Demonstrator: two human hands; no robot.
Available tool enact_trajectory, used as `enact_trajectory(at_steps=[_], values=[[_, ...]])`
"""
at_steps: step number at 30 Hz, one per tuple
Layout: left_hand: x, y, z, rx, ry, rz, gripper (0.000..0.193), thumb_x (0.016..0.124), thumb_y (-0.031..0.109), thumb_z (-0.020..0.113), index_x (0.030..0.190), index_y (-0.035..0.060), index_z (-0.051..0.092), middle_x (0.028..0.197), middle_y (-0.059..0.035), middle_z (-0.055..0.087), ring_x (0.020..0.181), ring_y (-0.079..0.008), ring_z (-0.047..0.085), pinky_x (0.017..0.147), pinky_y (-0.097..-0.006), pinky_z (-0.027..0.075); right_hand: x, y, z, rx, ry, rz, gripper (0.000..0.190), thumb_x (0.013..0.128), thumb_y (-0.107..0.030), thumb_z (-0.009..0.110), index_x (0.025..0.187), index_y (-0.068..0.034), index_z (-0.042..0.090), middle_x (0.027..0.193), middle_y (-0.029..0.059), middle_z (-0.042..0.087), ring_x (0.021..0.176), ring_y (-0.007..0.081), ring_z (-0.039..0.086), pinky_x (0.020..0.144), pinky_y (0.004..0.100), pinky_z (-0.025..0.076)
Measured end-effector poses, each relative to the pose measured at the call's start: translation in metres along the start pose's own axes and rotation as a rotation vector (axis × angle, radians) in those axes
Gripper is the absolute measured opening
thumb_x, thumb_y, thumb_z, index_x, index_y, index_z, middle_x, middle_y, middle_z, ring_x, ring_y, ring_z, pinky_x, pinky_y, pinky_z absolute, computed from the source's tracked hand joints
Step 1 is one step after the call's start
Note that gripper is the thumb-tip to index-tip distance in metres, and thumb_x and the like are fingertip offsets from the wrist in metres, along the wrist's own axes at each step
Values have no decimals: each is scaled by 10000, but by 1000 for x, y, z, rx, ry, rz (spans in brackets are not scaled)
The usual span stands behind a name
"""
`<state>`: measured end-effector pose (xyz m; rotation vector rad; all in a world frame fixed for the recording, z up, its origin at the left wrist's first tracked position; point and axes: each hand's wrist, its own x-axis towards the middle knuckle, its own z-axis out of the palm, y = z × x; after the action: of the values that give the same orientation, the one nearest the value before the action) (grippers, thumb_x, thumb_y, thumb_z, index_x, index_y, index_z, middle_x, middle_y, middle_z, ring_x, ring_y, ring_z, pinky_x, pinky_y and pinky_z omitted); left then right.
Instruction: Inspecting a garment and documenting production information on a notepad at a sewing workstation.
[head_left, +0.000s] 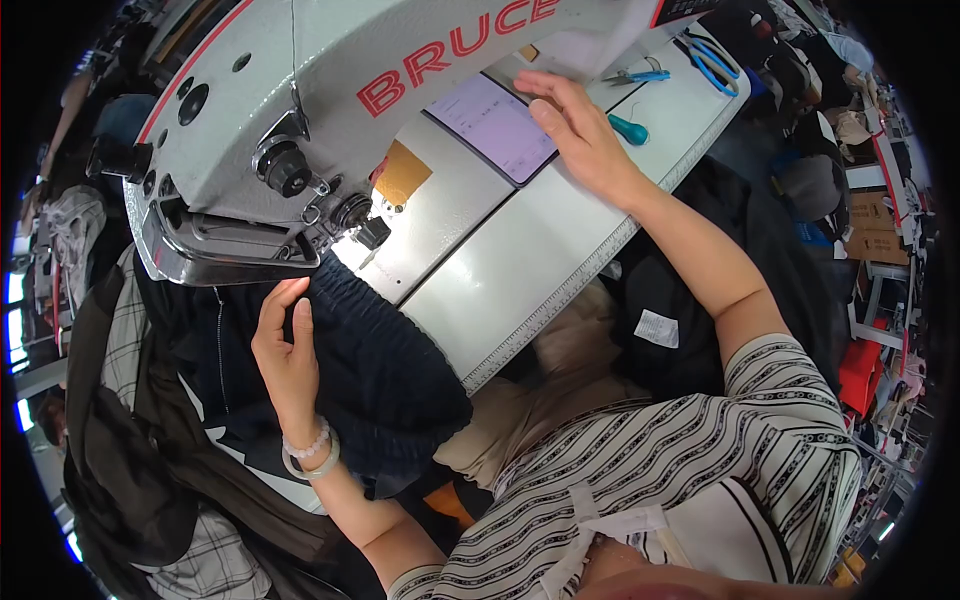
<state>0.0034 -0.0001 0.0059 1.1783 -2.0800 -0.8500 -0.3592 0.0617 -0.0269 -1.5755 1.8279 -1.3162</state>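
Note:
A white Bruce sewing machine (330, 97) spans the top left. Dark navy fabric with a gathered, elastic-looking edge (375, 360) lies by the needle area and hangs over the table's front. Over this fabric, just below the machine head, is my left hand (289, 345), thumb and fingers apart, with bracelets at the wrist; no held object shows. My right hand (574, 131) hovers or rests at the right edge of a phone or tablet with a lit screen (491, 127), fingers spread and holding nothing visible. Whether it touches the device I cannot tell.
Blue-handled thread snips (637, 76), larger blue-handled scissors (712, 66) and a teal-handled tool (628, 130) lie right of my right hand. A measuring tape (555, 301) runs along the white table's front edge. Dark and plaid garments (124, 450) are heaped at the left.

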Motion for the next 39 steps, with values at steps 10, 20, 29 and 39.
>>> enact_trajectory(at_steps=[10,20,29,39], values=[[0,0,0,-8,1,-12,196,906,73,563,1062,-18,638,1093,-128,640,1027,-216,594,937,-297,412,0,0,0,33,-5,19,399,980,-267,448,1310,-44,438,1295,99,539,1143,209,511,973,321,391],[0,0,1,5,3,9,194,906,73,565,1060,-21,636,1092,-127,638,1021,-212,593,934,-293,411,0,2,0,14,1,-8,405,979,-263,449,1320,-45,428,1301,104,533,1152,210,509,975,322,392],[0,1,1,-6,-3,-7,193,907,74,562,1057,-24,636,1092,-127,637,1026,-214,591,938,-295,407,1,0,-1,-2,-11,2,406,979,-257,448,1324,-46,423,1303,108,532,1147,214,519,951,322,412],[0,1,0,4,2,2,193,909,75,562,1057,-24,636,1088,-129,638,1023,-210,591,936,-295,409,1,1,0,7,-5,-16,403,980,-253,448,1320,-38,425,1307,119,525,1161,217,516,944,317,417]])
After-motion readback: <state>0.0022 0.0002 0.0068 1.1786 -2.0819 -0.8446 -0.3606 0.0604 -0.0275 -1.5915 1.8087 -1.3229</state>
